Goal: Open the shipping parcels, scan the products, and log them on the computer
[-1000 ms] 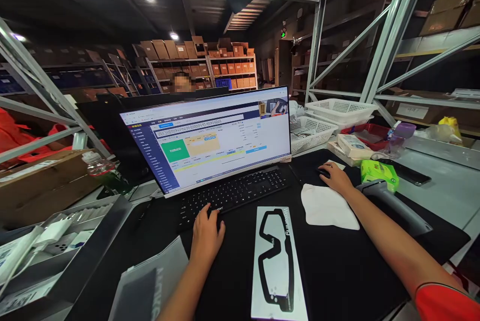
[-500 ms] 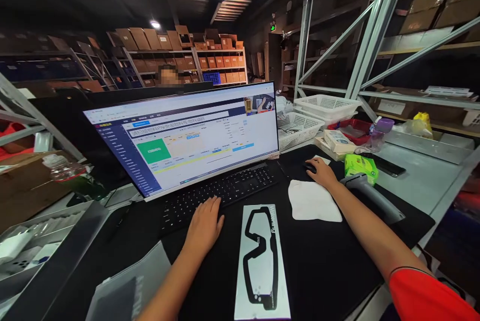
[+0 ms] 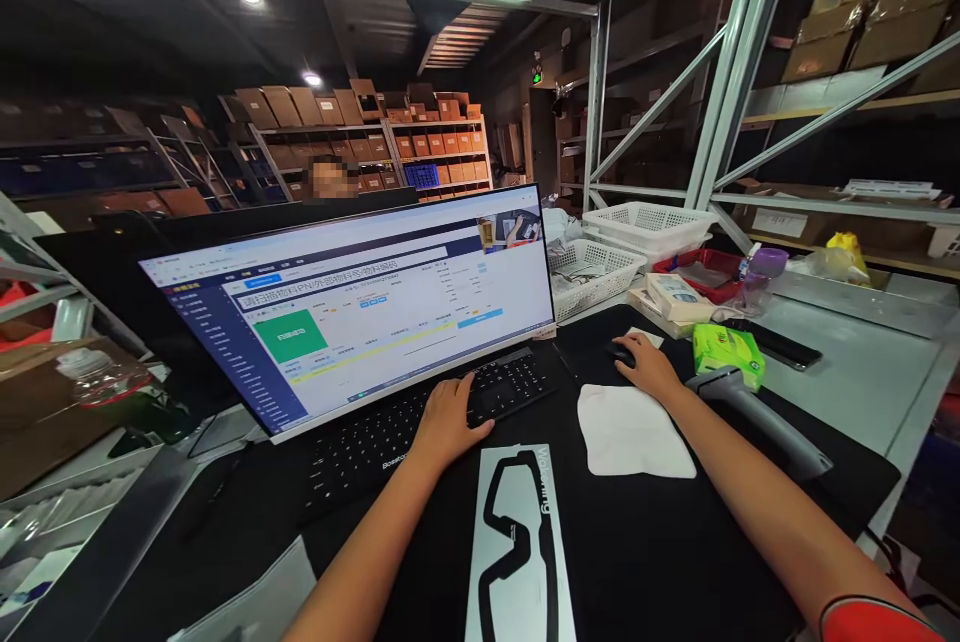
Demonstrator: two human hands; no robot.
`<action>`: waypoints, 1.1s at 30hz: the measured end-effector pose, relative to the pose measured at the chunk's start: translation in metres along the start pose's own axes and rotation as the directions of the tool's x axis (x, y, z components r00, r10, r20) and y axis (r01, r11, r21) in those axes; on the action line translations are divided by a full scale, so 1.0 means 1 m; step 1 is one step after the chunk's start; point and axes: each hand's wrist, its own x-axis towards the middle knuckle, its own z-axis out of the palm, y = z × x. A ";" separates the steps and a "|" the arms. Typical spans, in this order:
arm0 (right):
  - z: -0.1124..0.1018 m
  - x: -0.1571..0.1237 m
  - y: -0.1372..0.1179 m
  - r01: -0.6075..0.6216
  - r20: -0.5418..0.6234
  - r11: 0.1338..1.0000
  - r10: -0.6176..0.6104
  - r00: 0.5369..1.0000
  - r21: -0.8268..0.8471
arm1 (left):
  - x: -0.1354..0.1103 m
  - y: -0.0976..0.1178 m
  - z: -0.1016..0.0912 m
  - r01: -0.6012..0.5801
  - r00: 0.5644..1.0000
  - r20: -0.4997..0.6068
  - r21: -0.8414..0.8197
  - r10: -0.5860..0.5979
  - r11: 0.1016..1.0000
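Observation:
My left hand (image 3: 447, 422) lies over the middle of the black keyboard (image 3: 352, 447), fingers stretched out and thumb pointing right. On the dark desk mat my right hand (image 3: 646, 367) rests over a black computer mouse (image 3: 621, 354), its fingers curved around it. Behind the keyboard stands a wide monitor (image 3: 390, 322) with a green panel and a yellow row on its screen. Between my forearms lies a flat white box (image 3: 499, 492) printed with a black frame outline, its near end cut off by the view. A white cloth or paper (image 3: 634, 432) sits under my right wrist.
Right of my right forearm are a grey handheld scanner (image 3: 772, 422), a green tissue pack (image 3: 727, 354) and a phone (image 3: 780, 344). White baskets (image 3: 600, 267) stand behind. A bottle (image 3: 112, 387) and a clear plastic bag (image 3: 255, 597) are at left. A person (image 3: 330, 180) is beyond the monitor.
My left hand has moved right and farther forward, from the keyboard's near edge onto its keys. My right hand stays at the mouse. The view has tilted up slightly.

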 end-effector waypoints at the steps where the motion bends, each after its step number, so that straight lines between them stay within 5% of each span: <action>1: 0.000 0.000 0.000 -0.008 0.002 1.000 0.008 1.000 -0.004 | -0.007 -0.003 -0.003 0.016 1.000 -0.007 0.017 -0.016 1.000; 8: -0.002 0.001 0.001 -0.077 -0.001 0.996 0.077 0.997 -0.036 | -0.105 -0.058 -0.030 0.256 0.967 -0.039 0.178 -0.253 0.950; 14: 0.000 0.001 0.002 -0.047 0.004 0.998 0.047 0.999 -0.051 | -0.176 -0.101 -0.027 0.493 0.870 -0.187 0.313 -0.457 0.812; 19: -0.002 0.001 -0.001 -0.033 0.014 0.997 0.034 0.999 -0.065 | -0.188 -0.101 -0.020 0.516 0.851 -0.270 0.277 -0.450 0.810; 26: -0.005 0.000 -0.004 -0.013 0.013 0.998 0.013 1.000 -0.066 | -0.195 -0.104 -0.038 0.534 0.822 -0.355 0.207 -0.445 0.820; 33: -0.003 0.000 -0.001 -0.025 0.022 0.997 0.026 0.999 -0.073 | -0.198 -0.100 -0.047 0.566 0.793 -0.299 0.042 -0.530 0.823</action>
